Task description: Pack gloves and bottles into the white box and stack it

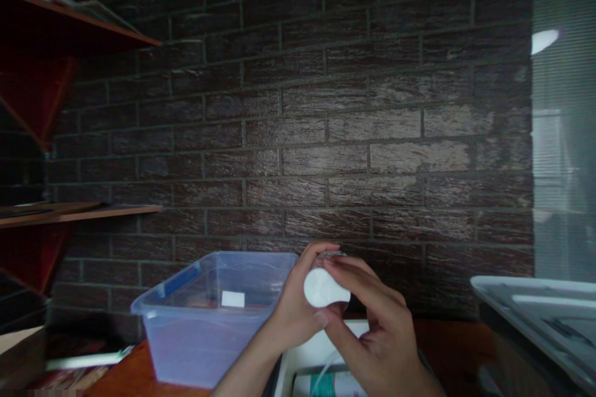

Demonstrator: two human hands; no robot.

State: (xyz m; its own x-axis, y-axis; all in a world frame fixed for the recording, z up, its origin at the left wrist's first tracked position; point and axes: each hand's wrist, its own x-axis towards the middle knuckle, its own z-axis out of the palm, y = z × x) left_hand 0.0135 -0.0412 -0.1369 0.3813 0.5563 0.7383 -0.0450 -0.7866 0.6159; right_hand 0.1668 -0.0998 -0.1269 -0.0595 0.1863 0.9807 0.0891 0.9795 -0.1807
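Both hands are raised over a white container and close around a clear bottle with a white top (326,288), seen from above. The top is round with a part widening to the right, like a pump head. My left hand (298,307) wraps around the bottle's left side, its fingers curving behind it. From the right, the thumb and fingers of my right hand (377,316) grip the white top. Most of the bottle's body is hidden by the hands. Below them, the white container (289,363) holds an item with a teal and white label (326,384).
Left of the hands, a translucent bluish plastic bin (186,347) stands on a brown wooden surface (121,378). A grey-white lid or panel (540,310) juts in at right. Shelves (116,214) project at left before a dark brick wall (326,105).
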